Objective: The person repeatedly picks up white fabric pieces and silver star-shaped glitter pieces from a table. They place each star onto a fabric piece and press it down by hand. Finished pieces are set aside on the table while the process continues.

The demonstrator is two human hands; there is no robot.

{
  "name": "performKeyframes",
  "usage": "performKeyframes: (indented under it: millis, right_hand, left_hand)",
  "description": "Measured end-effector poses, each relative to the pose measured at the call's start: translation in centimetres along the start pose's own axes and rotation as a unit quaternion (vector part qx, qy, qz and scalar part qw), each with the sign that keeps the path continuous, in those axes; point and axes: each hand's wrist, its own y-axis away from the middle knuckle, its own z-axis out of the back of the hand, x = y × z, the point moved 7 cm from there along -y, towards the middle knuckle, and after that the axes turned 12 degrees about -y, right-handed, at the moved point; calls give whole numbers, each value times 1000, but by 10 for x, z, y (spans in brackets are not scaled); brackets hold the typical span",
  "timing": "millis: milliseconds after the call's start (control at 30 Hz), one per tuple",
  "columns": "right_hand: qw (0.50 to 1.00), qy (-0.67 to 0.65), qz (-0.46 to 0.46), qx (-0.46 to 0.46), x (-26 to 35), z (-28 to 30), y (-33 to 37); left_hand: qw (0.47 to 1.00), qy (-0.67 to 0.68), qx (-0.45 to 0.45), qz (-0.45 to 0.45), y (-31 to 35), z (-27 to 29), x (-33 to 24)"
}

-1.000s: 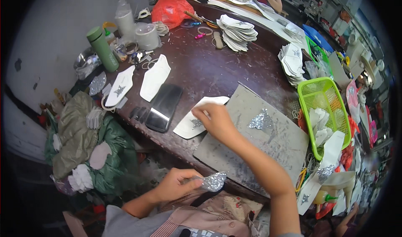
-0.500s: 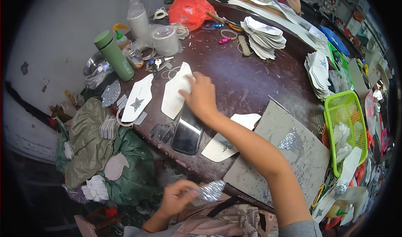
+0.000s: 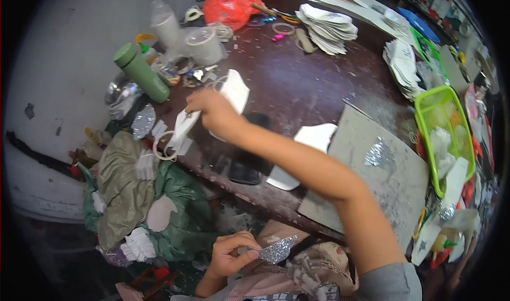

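Note:
Low in the view, close to my body, my left hand [image 3: 231,253] pinches a silver glitter piece [image 3: 279,250] between thumb and fingers. My right hand [image 3: 215,114] reaches across to the table's left part, its fingers closed on a curved white piece [image 3: 186,124] that tilts up. Just beyond that hand lies another white cut piece [image 3: 235,91], partly covered by it. A black phone [image 3: 245,173] is under my right forearm, mostly hidden. Against the far side of the forearm rests a third white piece [image 3: 315,136].
A grey board [image 3: 353,136] carries a silver glitter piece [image 3: 379,153]. White stacks [image 3: 328,30] lie farther back. At the right stands a green basket [image 3: 435,181]; at the left, a green bottle [image 3: 142,73], a tape ring [image 3: 166,146] and cloth bundles [image 3: 125,181].
My right hand has moved left from the middle white piece to the left one, gripping and tilting it. My left hand keeps the glitter piece, now turned. The whole view has shifted slightly.

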Motion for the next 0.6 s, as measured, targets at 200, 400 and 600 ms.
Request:
performKeyframes:
  millis: [200,400,600]
  right_hand:
    - [923,-39,-330,192,225,203,95]
    - [741,364,-513,234,342,293,253]
    - [799,373,-472,-10,334,285,239]
  left_hand:
    - [972,2,222,-84,-26,-53,-19]
    - [926,-55,371,-48,-43,-126,-14]
    - [920,-125,365,-70,-39,-168,-29]
